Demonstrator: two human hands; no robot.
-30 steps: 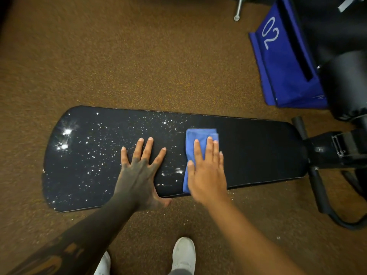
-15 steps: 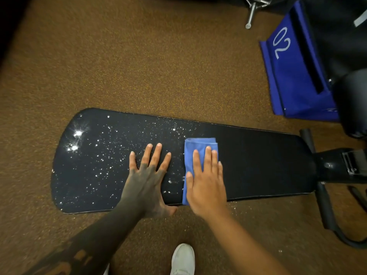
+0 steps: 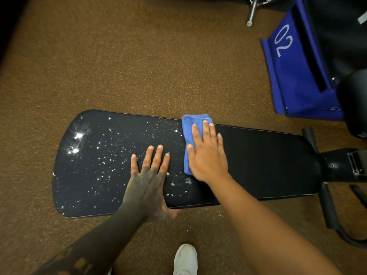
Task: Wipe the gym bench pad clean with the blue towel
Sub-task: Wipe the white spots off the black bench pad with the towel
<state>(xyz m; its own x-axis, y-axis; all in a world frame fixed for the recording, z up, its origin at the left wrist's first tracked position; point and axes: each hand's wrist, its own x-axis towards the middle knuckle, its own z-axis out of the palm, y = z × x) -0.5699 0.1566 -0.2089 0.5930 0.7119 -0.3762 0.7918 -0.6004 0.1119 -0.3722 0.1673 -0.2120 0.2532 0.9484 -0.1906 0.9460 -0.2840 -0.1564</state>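
Observation:
The black gym bench pad (image 3: pixel 258 161) runs left to right across the view. Its left half is speckled with bright droplets; its right half looks dark and plain. A folded blue towel (image 3: pixel 188 128) lies across the pad's middle, its top edge at the pad's far edge. My right hand (image 3: pixel 206 153) presses flat on the towel, fingers together and pointing away from me. My left hand (image 3: pixel 149 181) rests flat on the pad just left of the towel, fingers spread, holding nothing.
The floor is brown speckled rubber (image 3: pixel 139 66). A blue box marked 02 (image 3: pixel 294 62) stands at the upper right. The black bench frame and bracket (image 3: pixel 341 165) join the pad's right end. A metal leg (image 3: pixel 252 12) shows at the top. My white shoe (image 3: pixel 185 259) is below.
My right hand has slid the towel away from me, from the pad's near edge up to its far edge. My left hand stays flat on the pad.

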